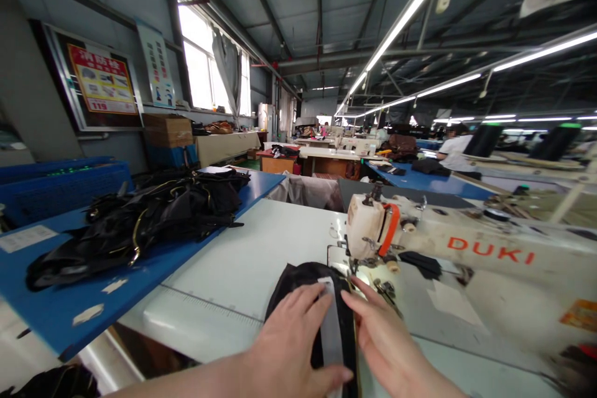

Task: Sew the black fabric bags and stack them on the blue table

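Note:
A black fabric piece (pixel 293 277) with a grey strip (pixel 332 329) and a gold-coloured zip edge lies on the pale sewing table, its far end by the needle of the sewing machine (pixel 361 230). My left hand (pixel 298 329) lies on the piece, fingers stretched forward on the fabric and the strip, thumb spread toward the near end. At the right edge, just short of the needle, my right hand (pixel 373 323) grips the fabric between thumb and fingers. Part of the piece is hidden under my hands.
Left of the sewing table (pixel 224 280), a blue table (pixel 153 286) bears a heap of black pieces with gold zips (pixel 153 217). A blue crate (pixel 65 189) stands behind it. The machine arm (pixel 489 242) spans the right side. Small metal parts (pixel 385 289) lie by the needle.

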`<state>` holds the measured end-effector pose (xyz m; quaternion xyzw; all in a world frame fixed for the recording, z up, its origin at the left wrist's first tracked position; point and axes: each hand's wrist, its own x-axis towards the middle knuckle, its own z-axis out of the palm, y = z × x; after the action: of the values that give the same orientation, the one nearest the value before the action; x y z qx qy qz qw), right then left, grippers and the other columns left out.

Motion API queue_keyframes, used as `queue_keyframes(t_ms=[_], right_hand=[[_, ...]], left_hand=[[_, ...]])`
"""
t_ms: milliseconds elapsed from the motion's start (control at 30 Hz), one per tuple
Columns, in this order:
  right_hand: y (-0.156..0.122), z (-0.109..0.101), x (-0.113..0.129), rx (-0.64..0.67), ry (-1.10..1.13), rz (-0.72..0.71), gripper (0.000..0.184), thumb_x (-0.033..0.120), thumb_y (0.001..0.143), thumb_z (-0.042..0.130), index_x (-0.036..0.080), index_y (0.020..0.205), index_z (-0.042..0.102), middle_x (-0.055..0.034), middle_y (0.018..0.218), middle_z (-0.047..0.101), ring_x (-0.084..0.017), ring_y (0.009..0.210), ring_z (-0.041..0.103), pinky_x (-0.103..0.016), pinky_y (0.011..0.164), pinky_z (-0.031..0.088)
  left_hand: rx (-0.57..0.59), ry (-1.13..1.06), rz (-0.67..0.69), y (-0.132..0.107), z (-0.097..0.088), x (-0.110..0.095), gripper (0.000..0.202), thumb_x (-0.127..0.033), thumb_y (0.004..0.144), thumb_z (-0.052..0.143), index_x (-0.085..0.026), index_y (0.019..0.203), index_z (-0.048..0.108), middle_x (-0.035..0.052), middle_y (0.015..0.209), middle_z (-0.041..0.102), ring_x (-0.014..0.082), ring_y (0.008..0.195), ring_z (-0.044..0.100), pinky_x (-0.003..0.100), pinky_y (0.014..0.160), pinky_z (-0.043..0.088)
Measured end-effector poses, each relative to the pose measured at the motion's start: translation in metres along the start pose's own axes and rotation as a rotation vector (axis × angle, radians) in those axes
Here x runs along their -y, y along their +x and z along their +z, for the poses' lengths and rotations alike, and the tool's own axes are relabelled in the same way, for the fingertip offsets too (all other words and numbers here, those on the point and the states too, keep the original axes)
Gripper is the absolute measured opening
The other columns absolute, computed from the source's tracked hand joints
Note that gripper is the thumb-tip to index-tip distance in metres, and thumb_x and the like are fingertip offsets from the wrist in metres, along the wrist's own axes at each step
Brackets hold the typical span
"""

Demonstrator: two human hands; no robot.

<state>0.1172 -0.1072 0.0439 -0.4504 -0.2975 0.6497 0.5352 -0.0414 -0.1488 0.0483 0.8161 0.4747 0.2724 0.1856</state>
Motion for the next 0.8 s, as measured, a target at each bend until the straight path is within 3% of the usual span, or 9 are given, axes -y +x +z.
queue_keyframes(t_ms=[67,133,233,333,467,567,667,733,800], right_hand=[[-0.009,0.013,0.002,0.001,0.082,0.032,0.065,0.024,0.060,0.078,0.023,0.121,0.055,-0.0040,0.094,0.074,-0.024,0.102,0.065,-0.034,0.090,0.051],[-0.022,0.028,0.005,0.043,0.139,0.057,0.072,0.023,0.063,0.076,0.026,0.129,0.047,-0.0043,0.110,0.070,-0.022,0.113,0.059,-0.033,0.096,0.047],[-0.041,0.046,0.011,0.114,0.163,0.062,0.071,0.026,0.065,0.074,0.028,0.130,0.047,-0.0039,0.132,0.056,-0.022,0.125,0.048,-0.035,0.100,0.044],[-0.051,0.052,0.019,0.184,0.140,0.028,0.064,0.028,0.065,0.072,0.028,0.125,0.053,-0.0038,0.138,0.050,-0.023,0.129,0.044,-0.036,0.100,0.044],[-0.045,0.037,0.037,0.286,-0.245,-0.109,0.051,0.026,0.068,0.069,0.026,0.119,0.061,-0.0055,0.121,0.063,-0.024,0.121,0.051,-0.039,0.102,0.039],[-0.038,0.022,0.053,0.261,-0.696,-0.443,0.039,0.026,0.071,0.066,0.027,0.110,0.067,-0.0048,0.102,0.067,-0.027,0.103,0.059,-0.043,0.094,0.041],[-0.037,0.017,0.063,0.236,-1.012,-0.784,0.035,0.024,0.072,0.065,0.029,0.106,0.070,-0.0047,0.112,0.061,-0.028,0.108,0.053,-0.042,0.096,0.037],[-0.038,0.017,0.066,0.272,-1.104,-0.845,0.039,0.020,0.070,0.066,0.030,0.107,0.069,-0.0047,0.117,0.059,-0.029,0.112,0.050,-0.041,0.098,0.033],[-0.038,0.018,0.068,0.343,-1.173,-0.784,0.039,0.016,0.068,0.064,0.029,0.105,0.070,-0.0048,0.110,0.063,-0.029,0.106,0.053,-0.040,0.094,0.035]], left_hand=[[0.079,-0.020,-0.095,-0.006,0.011,-0.002,0.103,-0.039,0.059,0.080,-0.014,0.144,0.028,0.0203,0.152,0.020,0.0412,0.138,0.021,0.059,0.111,0.021],[0.069,-0.055,-0.140,-0.006,0.017,0.001,0.105,-0.029,0.058,0.077,-0.010,0.146,0.023,0.0207,0.153,0.015,0.0402,0.139,0.017,0.057,0.113,0.019],[-0.065,-0.118,-0.105,-0.003,0.012,0.005,0.090,-0.009,0.062,0.060,-0.012,0.145,0.026,0.0157,0.151,0.027,0.0311,0.138,0.026,0.045,0.115,0.023],[-0.206,-0.245,-0.067,0.002,-0.004,0.010,0.077,0.000,0.064,0.045,-0.020,0.139,0.039,0.0068,0.138,0.049,0.0215,0.126,0.047,0.036,0.109,0.035],[-0.146,-0.421,-0.109,0.010,-0.033,0.016,0.057,-0.001,0.066,0.041,-0.021,0.115,0.061,0.0014,0.110,0.067,0.0191,0.103,0.060,0.031,0.095,0.044],[-0.033,-0.492,-0.134,0.013,-0.052,0.017,0.034,-0.010,0.074,0.047,-0.018,0.102,0.066,0.0018,0.098,0.068,0.0197,0.092,0.061,0.030,0.086,0.045],[0.039,-0.567,-0.185,0.012,-0.061,0.011,0.019,-0.024,0.080,0.051,-0.016,0.091,0.065,0.0006,0.083,0.065,0.0175,0.077,0.058,0.027,0.073,0.046],[0.079,-0.615,-0.225,0.010,-0.065,0.003,0.018,-0.030,0.079,0.054,-0.015,0.085,0.063,-0.0008,0.075,0.061,0.0154,0.069,0.054,0.025,0.066,0.044],[0.124,-0.640,-0.256,0.008,-0.068,-0.004,0.019,-0.033,0.079,0.055,-0.015,0.081,0.062,-0.0022,0.069,0.056,0.0133,0.063,0.050,0.023,0.060,0.041]])
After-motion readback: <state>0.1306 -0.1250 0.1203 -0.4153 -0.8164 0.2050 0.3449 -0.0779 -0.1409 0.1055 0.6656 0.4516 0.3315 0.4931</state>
